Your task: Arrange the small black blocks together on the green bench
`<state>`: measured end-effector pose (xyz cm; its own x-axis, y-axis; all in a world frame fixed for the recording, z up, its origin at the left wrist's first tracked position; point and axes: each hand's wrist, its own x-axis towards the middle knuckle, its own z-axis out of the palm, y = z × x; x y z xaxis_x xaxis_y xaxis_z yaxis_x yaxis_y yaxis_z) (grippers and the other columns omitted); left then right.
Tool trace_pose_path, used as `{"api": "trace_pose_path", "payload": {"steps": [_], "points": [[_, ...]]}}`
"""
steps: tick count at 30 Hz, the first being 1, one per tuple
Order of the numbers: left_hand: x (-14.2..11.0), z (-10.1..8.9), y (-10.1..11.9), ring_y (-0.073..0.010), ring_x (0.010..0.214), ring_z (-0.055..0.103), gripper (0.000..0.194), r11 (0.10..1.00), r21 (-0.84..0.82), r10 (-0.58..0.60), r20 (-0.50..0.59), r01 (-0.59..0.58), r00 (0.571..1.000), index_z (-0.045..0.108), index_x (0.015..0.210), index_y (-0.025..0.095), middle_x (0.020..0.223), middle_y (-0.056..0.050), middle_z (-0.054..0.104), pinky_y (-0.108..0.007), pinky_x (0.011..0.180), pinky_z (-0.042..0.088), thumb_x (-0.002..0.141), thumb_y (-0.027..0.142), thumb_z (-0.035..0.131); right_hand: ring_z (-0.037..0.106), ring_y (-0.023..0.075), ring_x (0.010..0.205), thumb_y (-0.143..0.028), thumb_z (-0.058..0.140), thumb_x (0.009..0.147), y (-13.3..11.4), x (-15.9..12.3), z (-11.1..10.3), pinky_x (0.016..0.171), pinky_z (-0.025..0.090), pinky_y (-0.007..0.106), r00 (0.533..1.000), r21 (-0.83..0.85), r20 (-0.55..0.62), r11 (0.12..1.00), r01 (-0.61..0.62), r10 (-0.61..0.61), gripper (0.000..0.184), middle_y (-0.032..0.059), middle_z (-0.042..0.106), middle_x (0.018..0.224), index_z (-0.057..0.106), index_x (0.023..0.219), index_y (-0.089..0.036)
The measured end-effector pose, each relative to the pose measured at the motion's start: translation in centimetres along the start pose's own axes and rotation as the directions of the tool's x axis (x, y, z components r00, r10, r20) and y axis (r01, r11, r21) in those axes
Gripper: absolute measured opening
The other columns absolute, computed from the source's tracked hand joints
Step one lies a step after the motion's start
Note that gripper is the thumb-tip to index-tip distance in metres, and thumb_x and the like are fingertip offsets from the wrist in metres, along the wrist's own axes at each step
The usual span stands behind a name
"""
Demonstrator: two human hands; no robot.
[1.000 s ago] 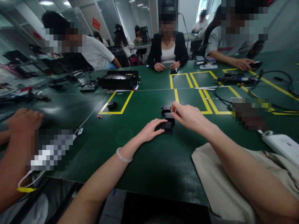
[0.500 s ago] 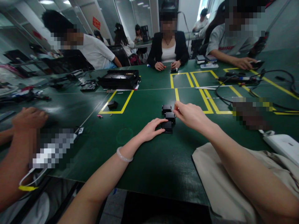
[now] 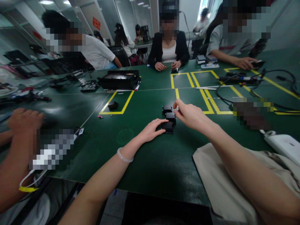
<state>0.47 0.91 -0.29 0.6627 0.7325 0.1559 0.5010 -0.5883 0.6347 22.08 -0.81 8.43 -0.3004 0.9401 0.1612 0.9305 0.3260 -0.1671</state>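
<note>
Three small black boxes lie in a row on the green table point(image 3: 145, 162): a far one point(image 3: 167, 109), a middle one point(image 3: 171, 116) and a near one point(image 3: 168, 126). My left hand point(image 3: 150, 131), with a pale bangle on the wrist, grips the left side of the near box between thumb and fingers. My right hand point(image 3: 191, 117) hovers just right of the far and middle boxes. Its fingertips are pinched together on something small and pale that I cannot make out.
Another black box point(image 3: 112, 105) sits inside a yellow-taped rectangle at the left. A black tray point(image 3: 119, 78) lies further back. A beige cloth point(image 3: 225, 184) and a white device point(image 3: 283, 145) are at my right, cables point(image 3: 234, 90) beyond. A co-worker's arm point(image 3: 16, 147) rests at the left; several people sit opposite.
My right hand's pinched fingertips dipped toward the middle box and have come back up a little. My left hand has stayed on the near box.
</note>
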Motion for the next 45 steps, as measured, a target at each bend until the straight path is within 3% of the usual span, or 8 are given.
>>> {"api": "trace_pose_path", "payload": {"steps": [5,10,16,21,26,32,41,45], "points": [[0.02,0.02,0.07,-0.0234,0.108,0.052,0.043,1.0,0.005,-0.016,0.001,0.016,1.0,0.046,0.133,0.028,0.121,-0.006,0.055,-0.037,0.094,0.041,0.091,0.032,0.053,0.061,0.0221,0.073,-0.041,0.034,0.094,0.0,0.02,0.05,0.052,0.023,0.028,0.999,-0.042,0.0,0.998,-0.037,0.037,0.026,0.0064,0.067,0.082,0.052,0.097,-0.022],[-0.01,-0.02,0.07,-0.0227,0.108,0.052,0.043,1.0,0.002,-0.008,0.008,0.008,1.0,0.046,0.133,0.027,0.12,-0.006,0.055,-0.035,0.095,0.041,0.091,0.031,0.054,0.06,0.0211,0.07,-0.035,0.034,0.094,0.03,-0.04,0.01,0.052,0.025,0.027,1.0,0.025,-0.005,1.0,-0.001,0.001,0.024,0.0051,0.068,0.084,0.047,0.11,-0.023],[-0.01,-0.04,0.03,-0.0229,0.11,0.051,0.044,1.0,0.003,-0.003,0.007,0.003,1.0,0.046,0.134,0.027,0.121,-0.006,0.054,-0.035,0.094,0.041,0.091,0.031,0.053,0.061,0.022,0.072,-0.038,0.035,0.094,0.08,-0.03,0.08,0.053,0.025,0.028,1.0,-0.017,-0.004,1.0,-0.021,0.02,0.023,0.0059,0.067,0.082,0.051,0.1,-0.022],[-0.03,-0.09,0.08,-0.0232,0.109,0.052,0.044,1.0,0.003,0.003,0.008,-0.003,1.0,0.046,0.134,0.027,0.121,-0.007,0.054,-0.035,0.094,0.041,0.091,0.031,0.053,0.06,0.0211,0.071,-0.035,0.035,0.094,0.15,0.01,0.11,0.052,0.025,0.027,1.0,0.057,-0.013,0.998,0.0,0.001,0.023,0.0048,0.067,0.084,0.046,0.109,-0.023],[0.0,-0.06,-0.01,-0.0227,0.108,0.052,0.044,1.0,0.007,0.007,0.004,-0.007,1.0,0.046,0.134,0.026,0.121,-0.007,0.055,-0.035,0.094,0.041,0.091,0.031,0.053,0.06,0.0211,0.071,-0.04,0.038,0.093,0.15,0.11,0.18,0.051,0.023,0.027,1.0,-0.006,-0.009,1.0,0.0,0.0,0.022,0.0046,0.067,0.08,0.051,0.096,-0.023],[0.05,0.01,-0.05,-0.0228,0.109,0.051,0.044,1.0,0.006,0.006,0.007,-0.006,1.0,0.046,0.134,0.026,0.122,-0.007,0.055,-0.035,0.095,0.04,0.091,0.03,0.054,0.059,0.0198,0.071,-0.036,0.037,0.094,0.17,0.07,0.13,0.051,0.024,0.026,1.0,0.038,-0.004,0.999,0.018,-0.018,0.022,0.0044,0.067,0.084,0.048,0.107,-0.023],[0.04,-0.07,-0.02,-0.0232,0.11,0.051,0.043,1.0,-0.006,0.005,0.014,-0.005,1.0,0.046,0.134,0.027,0.122,-0.007,0.054,-0.035,0.095,0.041,0.091,0.03,0.053,0.059,0.019,0.07,-0.033,0.038,0.093,0.44,0.17,0.26,0.052,0.025,0.027,1.0,0.037,-0.006,0.999,0.03,-0.03,0.02,0.0039,0.066,0.082,0.048,0.108,-0.023],[0.0,0.02,-0.15,-0.0228,0.111,0.051,0.043,1.0,-0.004,0.001,0.002,-0.001,1.0,0.046,0.133,0.027,0.122,-0.006,0.054,-0.035,0.093,0.041,0.091,0.03,0.054,0.059,0.0198,0.07,-0.04,0.038,0.093,0.32,0.16,0.25,0.052,0.025,0.027,1.0,-0.006,-0.015,1.0,0.0,0.0,0.023,0.0046,0.067,0.08,0.052,0.099,-0.023]]}}
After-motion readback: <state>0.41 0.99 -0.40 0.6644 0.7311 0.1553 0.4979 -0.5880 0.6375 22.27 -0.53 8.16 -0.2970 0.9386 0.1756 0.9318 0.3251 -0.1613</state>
